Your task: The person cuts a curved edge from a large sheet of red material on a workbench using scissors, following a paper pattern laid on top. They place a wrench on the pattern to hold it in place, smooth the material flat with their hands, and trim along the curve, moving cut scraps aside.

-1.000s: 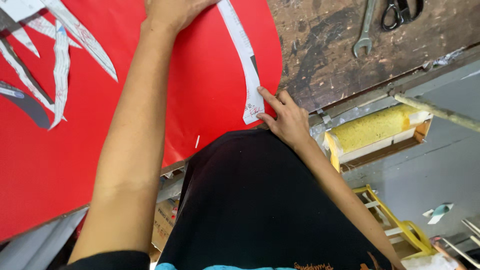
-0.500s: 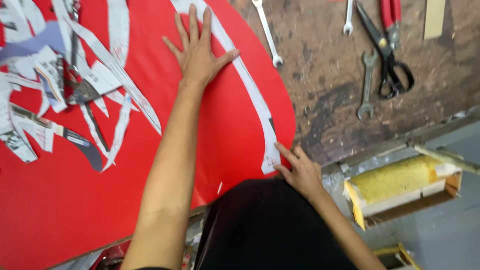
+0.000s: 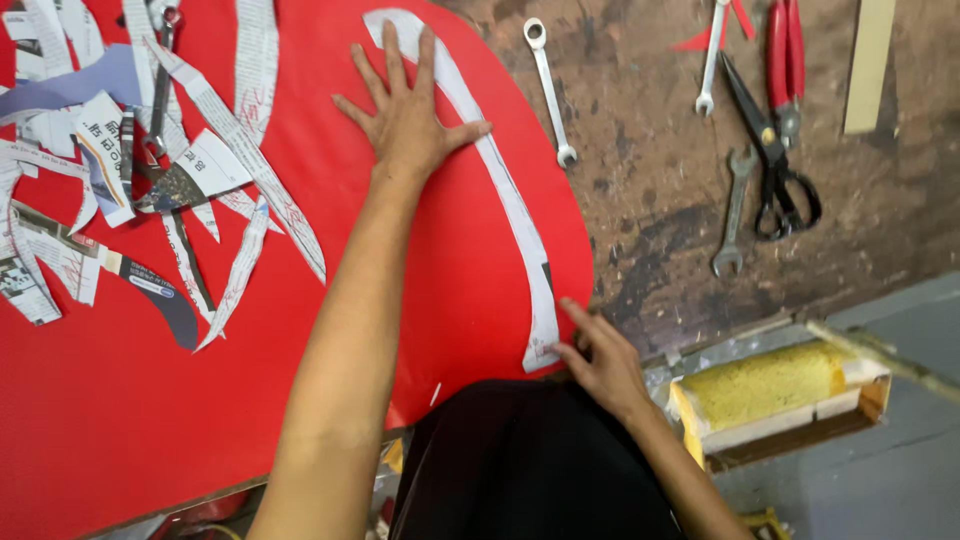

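A large red sheet [image 3: 100, 420] with a rounded edge lies over a worn wooden bench. A long curved white paper strip [image 3: 510, 200] follows that rounded edge. My left hand [image 3: 405, 110] lies flat with fingers spread on the red sheet, its thumb resting on the upper part of the strip. My right hand [image 3: 600, 362] presses its fingertips on the lower end of the strip, near the bench's front edge. Neither hand holds anything.
Several cut paper scraps [image 3: 150, 180] are scattered on the sheet's left side. On the bare bench [image 3: 640, 200] lie a ring spanner [image 3: 550, 90], two more spanners [image 3: 735, 210], black scissors [image 3: 770, 160] and red-handled pliers [image 3: 783, 60]. A box with yellow sponge [image 3: 770, 390] sits below right.
The view has tilted upward along the bench, showing more tools and scraps. Both hands stay pressed on the sheet and strip, in much the same places.
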Available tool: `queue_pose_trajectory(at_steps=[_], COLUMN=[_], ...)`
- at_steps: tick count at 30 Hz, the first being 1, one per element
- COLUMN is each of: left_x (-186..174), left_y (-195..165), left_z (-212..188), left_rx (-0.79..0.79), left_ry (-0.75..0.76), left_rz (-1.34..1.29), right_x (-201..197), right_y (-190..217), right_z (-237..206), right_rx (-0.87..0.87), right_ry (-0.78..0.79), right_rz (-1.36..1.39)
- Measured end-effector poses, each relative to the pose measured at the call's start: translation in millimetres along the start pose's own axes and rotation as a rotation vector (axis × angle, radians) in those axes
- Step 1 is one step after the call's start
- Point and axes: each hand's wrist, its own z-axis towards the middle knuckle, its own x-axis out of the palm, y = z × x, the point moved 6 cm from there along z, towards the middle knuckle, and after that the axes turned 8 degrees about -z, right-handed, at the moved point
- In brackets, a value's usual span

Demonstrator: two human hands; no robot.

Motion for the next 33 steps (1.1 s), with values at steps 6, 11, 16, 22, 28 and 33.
queue_pose_trajectory(at_steps=[6,11,16,22,28,33], left_x=[0,-7,-12,-12,-6,-5], left_y=[4,1,1,6,13,12], left_z=[2,1,2,4,7,8], left_rx=[-0.021,-0.024,-0.034,-0.039,-0.033,0.004], left_ry=[-0.005,-0.044,-0.031,-0.045,-0.064,-0.132], left_rz=[0.018,0.004,0.016,-0.018,-0.044,-0.062], right_x=[-38,-59,-56,-52,-43,-28], right_y=[7,48,62,53,107,144], right_z=[114,226,277,286,294,307], right_rx=[-0.054,-0.069,0.079,0.146,-0.261,-0.299], right_ry=[-0.29,-0.397,-0.311,-0.173,-0.15,-0.186], right_rz=[0.034,-0.122,-0.268,-0.173,0.176,0.1])
